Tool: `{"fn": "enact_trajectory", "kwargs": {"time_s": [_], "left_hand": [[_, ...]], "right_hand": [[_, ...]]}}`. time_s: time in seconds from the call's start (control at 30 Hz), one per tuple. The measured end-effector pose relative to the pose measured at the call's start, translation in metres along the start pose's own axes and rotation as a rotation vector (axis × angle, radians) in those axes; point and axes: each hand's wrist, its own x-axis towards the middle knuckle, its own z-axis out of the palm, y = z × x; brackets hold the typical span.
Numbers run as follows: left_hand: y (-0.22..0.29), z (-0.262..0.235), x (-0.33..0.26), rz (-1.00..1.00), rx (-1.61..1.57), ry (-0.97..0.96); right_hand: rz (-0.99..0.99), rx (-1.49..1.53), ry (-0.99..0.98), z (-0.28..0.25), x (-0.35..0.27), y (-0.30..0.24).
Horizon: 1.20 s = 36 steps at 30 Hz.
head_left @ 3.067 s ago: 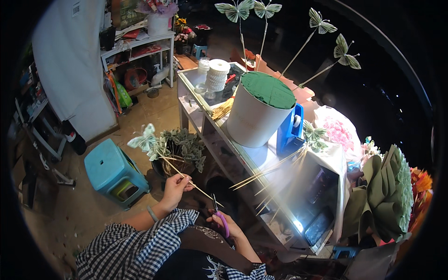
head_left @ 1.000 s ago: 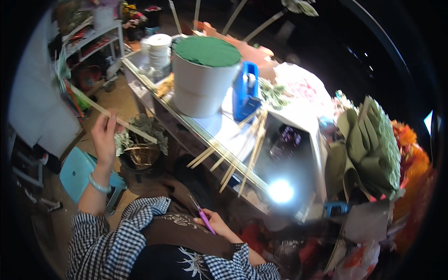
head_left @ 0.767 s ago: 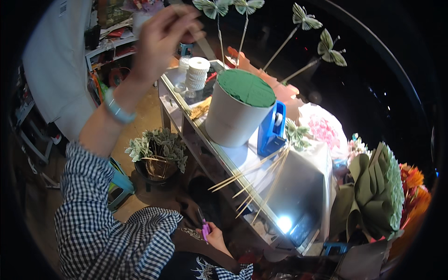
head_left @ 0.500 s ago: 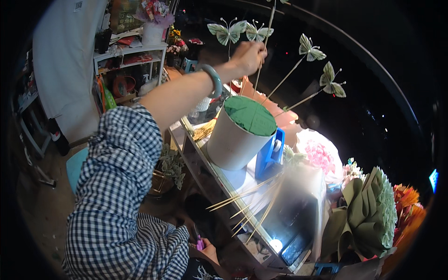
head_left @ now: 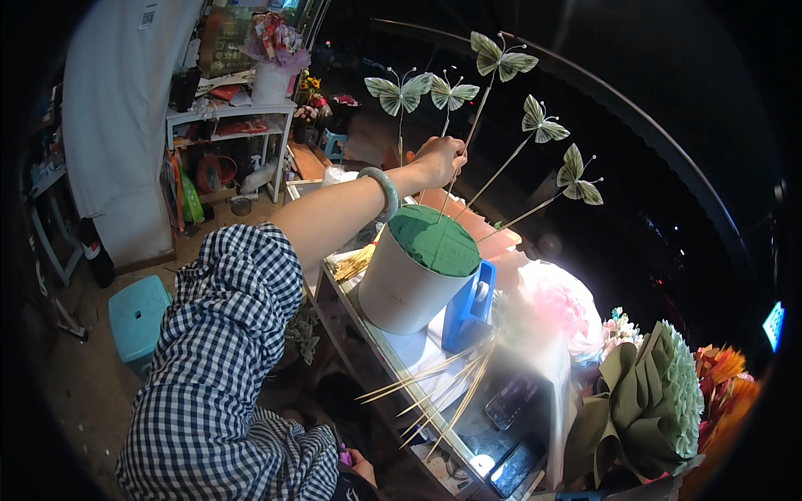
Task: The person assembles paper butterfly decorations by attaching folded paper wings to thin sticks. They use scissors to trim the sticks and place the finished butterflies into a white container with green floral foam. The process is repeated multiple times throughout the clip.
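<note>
My left hand [head_left: 443, 160], a pale green bangle on its wrist, is closed on the thin stick [head_left: 476, 117] of the tallest folded-paper butterfly [head_left: 501, 60]. The stick runs down to green floral foam [head_left: 434, 238], which fills a round white box [head_left: 397, 292]. Several more paper butterflies on sticks, such as the left one [head_left: 399, 92] and the right one [head_left: 578, 177], fan out around the hand. Low in the view, my right hand [head_left: 362, 468] is closed round a purple-handled tool [head_left: 345, 457], mostly hidden by the checked sleeve.
Beside the box stands a blue container [head_left: 468, 309]. Loose sticks [head_left: 443, 392] jut over the near table edge, and phones [head_left: 514, 468] lie close by. Wrapped bouquets [head_left: 635, 401] crowd the right. A turquoise stool [head_left: 138, 317] and a white shelf [head_left: 230, 113] are at left.
My left hand has moved down closer to the foam, and the tallest butterfly has sunk with it. The whole view has shifted, bringing that butterfly fully into sight. The right hand still holds the purple-handled tool.
</note>
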Motion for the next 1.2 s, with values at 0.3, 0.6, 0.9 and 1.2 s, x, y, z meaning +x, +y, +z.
{"fn": "enact_trajectory", "kwargs": {"time_s": [0.3,0.6,0.9,1.2], "left_hand": [[-0.011,0.013,-0.015,0.012,-0.074,-0.034],[-0.028,0.022,-0.024,-0.015,0.002,-0.136],[-0.032,0.023,-0.026,-0.035,-0.041,-0.158],[-0.024,0.013,-0.040,-0.109,0.095,-0.196]], "right_hand": [[0.070,0.013,0.024,0.003,0.001,0.000],[0.009,-0.148,0.052,0.001,-0.009,-0.017],[0.088,-0.083,0.023,0.005,-0.013,-0.031],[-0.096,-0.234,0.105,0.004,-0.013,-0.024]]}}
